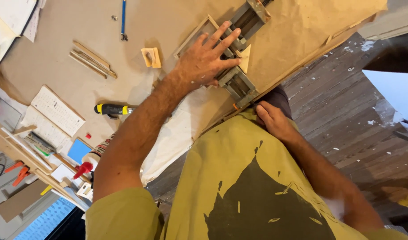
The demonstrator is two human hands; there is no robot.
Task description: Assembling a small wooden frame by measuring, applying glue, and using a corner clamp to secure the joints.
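Metal vise [237, 79] lies under left hand [207, 58].

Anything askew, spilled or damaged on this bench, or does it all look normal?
Nothing spilled or broken. The left hand lies flat on a metal clamp holding a small wooden frame; the right hand is at the clamp's near end, by the table edge. The brown paper covering the bench is creased and overhangs the edge; the floorboards are paint-spattered.

Matt metal vise [239, 66] (wood frame [199, 31], seemingly)
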